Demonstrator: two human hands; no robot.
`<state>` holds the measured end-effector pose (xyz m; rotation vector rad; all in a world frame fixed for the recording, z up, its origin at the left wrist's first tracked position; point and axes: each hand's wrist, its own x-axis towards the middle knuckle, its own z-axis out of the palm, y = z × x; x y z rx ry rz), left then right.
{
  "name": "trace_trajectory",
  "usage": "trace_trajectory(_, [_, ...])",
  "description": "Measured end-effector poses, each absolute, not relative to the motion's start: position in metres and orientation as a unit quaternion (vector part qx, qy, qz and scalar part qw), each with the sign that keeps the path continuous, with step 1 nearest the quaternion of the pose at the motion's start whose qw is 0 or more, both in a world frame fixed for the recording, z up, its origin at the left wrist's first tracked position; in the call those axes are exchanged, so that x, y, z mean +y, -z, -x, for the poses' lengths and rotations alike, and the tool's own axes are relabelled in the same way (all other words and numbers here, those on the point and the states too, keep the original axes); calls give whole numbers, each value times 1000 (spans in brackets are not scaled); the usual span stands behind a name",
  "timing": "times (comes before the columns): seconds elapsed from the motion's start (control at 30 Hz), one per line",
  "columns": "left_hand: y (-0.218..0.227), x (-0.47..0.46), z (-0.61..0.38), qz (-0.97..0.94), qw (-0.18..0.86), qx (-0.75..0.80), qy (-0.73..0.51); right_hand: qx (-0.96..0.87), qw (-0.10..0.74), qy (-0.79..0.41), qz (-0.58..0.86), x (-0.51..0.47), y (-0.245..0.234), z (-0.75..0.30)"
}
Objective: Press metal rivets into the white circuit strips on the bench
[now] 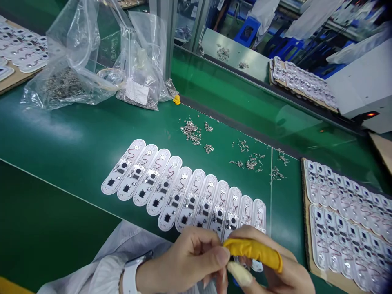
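Note:
My left hand (180,261), with a white band at the wrist, is closed in a pinch at the bottom of the head view. Facing it, my right hand (288,271) wears a yellow finger cot and a pale one on its fingertips. The fingertips of both hands meet, and whatever lies between them is too small and hidden to name. Just beyond is a slanted row of several white rounded casings (180,196) with circuit boards, black chips and red wires. My hands cover the lower ends of the nearer casings.
Small metal parts (190,131) and thin screw-like pieces (251,162) lie in loose piles on the green table (76,134). Plastic bags of parts (65,83) stand at the back left. Cardboard trays of casings (346,220) are at right and far left. A glass panel borders the back.

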<state>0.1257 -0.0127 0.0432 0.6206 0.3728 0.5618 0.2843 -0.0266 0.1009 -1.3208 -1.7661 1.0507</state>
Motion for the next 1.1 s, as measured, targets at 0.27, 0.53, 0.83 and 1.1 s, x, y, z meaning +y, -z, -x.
trace_trajectory(0.27, [-44, -21, -128, -313, 906, 221, -182, -688, 293, -378, 546, -22, -97, -313])
trace_trajectory(0.53, [-46, -28, -127, -784, 441, 304, -314, -786, 185, -95, 582, -17, -59, -346])
trace_trajectory(0.83, [-14, -22, -135, -918, 140, 253, -270, -841, 124, -8, 527, -15, -60, -340])
trace_trajectory(1.1, [-13, -23, -138, -912, 144, 259, -285, -892, 70, 95, 436, -20, -66, -319])
